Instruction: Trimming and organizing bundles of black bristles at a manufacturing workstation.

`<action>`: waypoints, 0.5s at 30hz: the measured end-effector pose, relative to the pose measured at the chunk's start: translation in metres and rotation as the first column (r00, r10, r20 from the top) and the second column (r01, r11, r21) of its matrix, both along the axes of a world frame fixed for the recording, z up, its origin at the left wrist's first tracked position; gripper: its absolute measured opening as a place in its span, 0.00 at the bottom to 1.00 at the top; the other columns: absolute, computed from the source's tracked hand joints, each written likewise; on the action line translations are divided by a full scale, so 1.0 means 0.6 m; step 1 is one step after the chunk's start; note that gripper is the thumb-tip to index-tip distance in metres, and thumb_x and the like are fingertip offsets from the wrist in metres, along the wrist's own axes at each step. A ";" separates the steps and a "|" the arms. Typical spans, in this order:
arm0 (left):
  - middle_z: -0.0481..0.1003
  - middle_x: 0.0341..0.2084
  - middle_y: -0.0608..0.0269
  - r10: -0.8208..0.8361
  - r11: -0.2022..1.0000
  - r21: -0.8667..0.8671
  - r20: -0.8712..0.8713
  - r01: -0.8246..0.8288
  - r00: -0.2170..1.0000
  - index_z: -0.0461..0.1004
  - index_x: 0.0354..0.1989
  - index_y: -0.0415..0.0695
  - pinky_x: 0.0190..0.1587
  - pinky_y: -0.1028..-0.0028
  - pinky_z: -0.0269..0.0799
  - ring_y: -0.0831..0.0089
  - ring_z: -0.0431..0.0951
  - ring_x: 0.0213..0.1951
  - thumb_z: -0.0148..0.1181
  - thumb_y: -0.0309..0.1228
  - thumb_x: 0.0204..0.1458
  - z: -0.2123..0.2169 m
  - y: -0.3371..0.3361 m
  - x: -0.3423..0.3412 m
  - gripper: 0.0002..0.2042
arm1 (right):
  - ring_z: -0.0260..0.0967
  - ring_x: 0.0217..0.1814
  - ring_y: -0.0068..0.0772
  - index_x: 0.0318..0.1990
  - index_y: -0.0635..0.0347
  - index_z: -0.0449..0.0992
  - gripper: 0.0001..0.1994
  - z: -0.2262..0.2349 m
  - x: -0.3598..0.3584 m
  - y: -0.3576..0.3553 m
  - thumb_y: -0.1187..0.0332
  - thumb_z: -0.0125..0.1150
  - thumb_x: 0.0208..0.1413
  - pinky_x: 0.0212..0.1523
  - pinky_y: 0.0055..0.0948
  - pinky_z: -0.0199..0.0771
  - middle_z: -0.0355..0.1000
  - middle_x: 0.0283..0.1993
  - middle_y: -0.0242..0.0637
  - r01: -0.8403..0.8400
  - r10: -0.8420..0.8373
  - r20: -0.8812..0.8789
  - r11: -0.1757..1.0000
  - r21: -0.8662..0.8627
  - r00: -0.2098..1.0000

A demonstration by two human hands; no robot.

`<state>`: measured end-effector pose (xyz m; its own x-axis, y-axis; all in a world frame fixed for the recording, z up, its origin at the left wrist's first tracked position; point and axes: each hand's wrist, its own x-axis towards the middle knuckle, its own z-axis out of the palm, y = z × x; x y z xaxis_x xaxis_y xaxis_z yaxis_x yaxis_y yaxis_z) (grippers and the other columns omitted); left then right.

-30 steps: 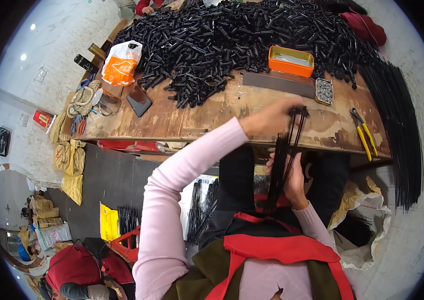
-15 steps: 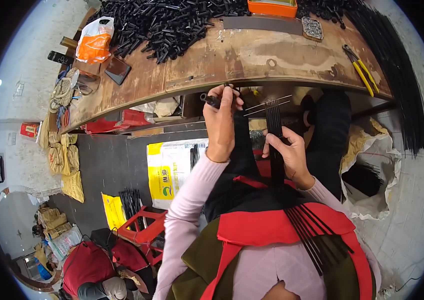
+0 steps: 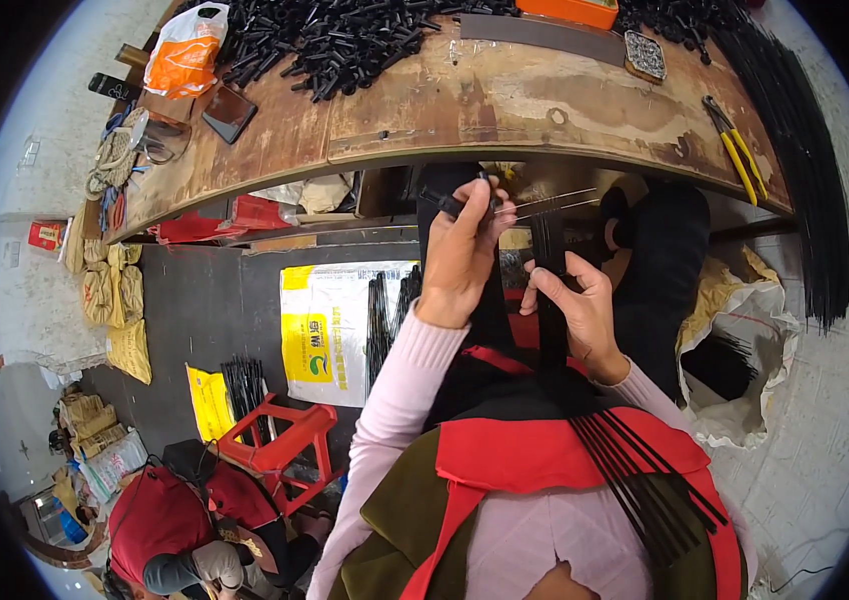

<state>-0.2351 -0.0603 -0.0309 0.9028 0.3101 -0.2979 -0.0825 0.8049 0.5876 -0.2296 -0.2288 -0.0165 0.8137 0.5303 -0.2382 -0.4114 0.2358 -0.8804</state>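
My left hand (image 3: pixel 463 255) is closed around small black tubular pieces (image 3: pixel 439 200) just in front of the table's edge. Fingers of my right hand (image 3: pixel 582 305) pinch a flat bundle of thin black rods (image 3: pixel 549 240), which hangs over my lap. Two thin metal wires (image 3: pixel 570 203) cross the bundle's far end, and their left ends reach my left fingertips. Whether those fingertips grip the wires I cannot tell. Toward my body, the black rods fan out (image 3: pixel 635 480) over my red and black apron (image 3: pixel 535 453).
A wooden table (image 3: pixel 395 125) curves across the front, bearing a heap of black tubular pieces (image 3: pixel 345 50), yellow-handled pliers (image 3: pixel 735 150), a phone (image 3: pixel 229 113) and a small tray of metal bits (image 3: pixel 645 55). A red stool (image 3: pixel 280 450) and a person (image 3: pixel 180 520) are at lower left.
My left hand has moved right, toward the far end of the bundle and the wires. My right hand has stayed nearly in place. The view has shifted slightly.
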 end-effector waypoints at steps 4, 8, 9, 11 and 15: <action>0.77 0.38 0.57 -0.026 0.999 0.027 -0.018 0.026 1.000 0.73 0.45 0.37 0.43 0.76 0.80 0.70 0.80 0.39 0.60 0.32 0.59 0.032 -0.004 -0.026 0.12 | 0.71 0.28 0.27 0.41 0.69 0.75 0.09 0.003 -0.002 0.000 0.71 0.62 0.58 0.32 0.25 0.73 0.73 0.28 0.37 0.009 -0.009 0.009 1.000 0.020 1.000; 0.77 0.40 0.56 -0.049 0.997 0.053 -0.003 0.049 0.999 0.73 0.46 0.36 0.44 0.76 0.80 0.69 0.81 0.39 0.60 0.33 0.59 0.040 -0.005 -0.030 0.13 | 0.72 0.27 0.27 0.41 0.69 0.75 0.09 0.008 -0.006 0.000 0.72 0.62 0.58 0.32 0.25 0.73 0.73 0.27 0.37 -0.003 0.003 0.023 1.000 0.006 1.000; 0.77 0.40 0.56 -0.052 0.997 0.053 -0.006 0.053 0.999 0.73 0.46 0.36 0.44 0.76 0.80 0.69 0.81 0.39 0.60 0.33 0.59 0.041 -0.005 -0.029 0.13 | 0.71 0.27 0.27 0.41 0.69 0.75 0.08 0.008 -0.007 0.000 0.72 0.62 0.58 0.32 0.25 0.72 0.73 0.27 0.37 -0.010 0.010 0.023 1.000 0.000 1.000; 0.77 0.41 0.56 -0.068 0.996 0.054 0.001 0.068 0.998 0.74 0.46 0.37 0.45 0.76 0.80 0.70 0.80 0.39 0.60 0.34 0.59 0.044 -0.007 -0.026 0.13 | 0.71 0.27 0.27 0.41 0.69 0.75 0.08 0.007 -0.007 -0.001 0.72 0.61 0.58 0.32 0.25 0.72 0.73 0.26 0.37 -0.011 0.011 0.023 1.000 -0.008 1.000; 0.77 0.41 0.57 -0.080 0.995 0.055 0.013 0.079 0.997 0.74 0.47 0.38 0.45 0.76 0.79 0.70 0.80 0.39 0.60 0.34 0.59 0.043 -0.014 -0.022 0.14 | 0.71 0.27 0.27 0.41 0.69 0.75 0.08 0.003 -0.006 -0.004 0.73 0.61 0.58 0.33 0.25 0.72 0.73 0.27 0.37 -0.014 0.014 0.002 1.000 0.010 1.000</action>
